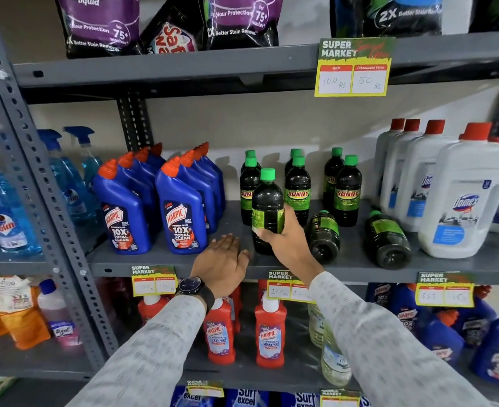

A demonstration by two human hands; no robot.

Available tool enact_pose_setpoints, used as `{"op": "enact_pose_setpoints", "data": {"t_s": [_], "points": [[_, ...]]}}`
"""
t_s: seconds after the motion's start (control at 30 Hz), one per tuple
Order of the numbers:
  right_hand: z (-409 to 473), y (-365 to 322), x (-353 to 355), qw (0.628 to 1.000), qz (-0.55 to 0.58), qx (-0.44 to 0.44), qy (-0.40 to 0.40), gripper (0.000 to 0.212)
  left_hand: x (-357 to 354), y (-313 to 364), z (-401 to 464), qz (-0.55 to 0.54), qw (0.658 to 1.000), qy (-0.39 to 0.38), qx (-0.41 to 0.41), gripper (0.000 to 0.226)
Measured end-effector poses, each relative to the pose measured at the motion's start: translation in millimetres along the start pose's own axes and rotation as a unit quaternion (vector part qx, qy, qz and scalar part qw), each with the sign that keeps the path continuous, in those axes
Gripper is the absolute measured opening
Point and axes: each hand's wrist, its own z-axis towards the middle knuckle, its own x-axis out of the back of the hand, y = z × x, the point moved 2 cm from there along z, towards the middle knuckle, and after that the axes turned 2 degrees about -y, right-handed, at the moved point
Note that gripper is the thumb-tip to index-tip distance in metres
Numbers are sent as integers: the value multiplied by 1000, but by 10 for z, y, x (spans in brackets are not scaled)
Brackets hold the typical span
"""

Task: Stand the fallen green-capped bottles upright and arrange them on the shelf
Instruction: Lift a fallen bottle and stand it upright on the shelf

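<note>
Right hand (283, 235) clamped around 1 upright green-capped bottle (267, 207) at the grey shelf (154, 257) front. Left hand (223, 261) rests flat beside it, fingers spread. 2 fallen bottles (324, 235) lie right; 6 stand behind.

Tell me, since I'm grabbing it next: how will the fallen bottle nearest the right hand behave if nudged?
The fallen bottle is round and lies on its side, so it would probably roll. It looks full of dark liquid, so likely heavy for its size. Its smooth plastic may be slippery.
</note>
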Motion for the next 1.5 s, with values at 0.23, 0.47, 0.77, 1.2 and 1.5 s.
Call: {"op": "enact_pose_setpoints", "data": {"t_s": [0.23,0.47,0.77,1.2,1.5], "points": [[8,39,-100,995,-77,35,53,85,-9,4,8,11,1000,-2,-3,67],[20,49,-8,1000,1,1,-1,80,-31,-8,20,9,1000,1,2,73],[21,45,-30,1000,0,14,-4,71,-27,-10,9,3,1000,5,0,70],[36,71,-17,1000,-14,14,9,84,-38,-19,16,4,1000,2,-2,67],[36,71,-52,998,-53,9,34,82,-25,-19,23,2,1000,2,-3,71]]}}
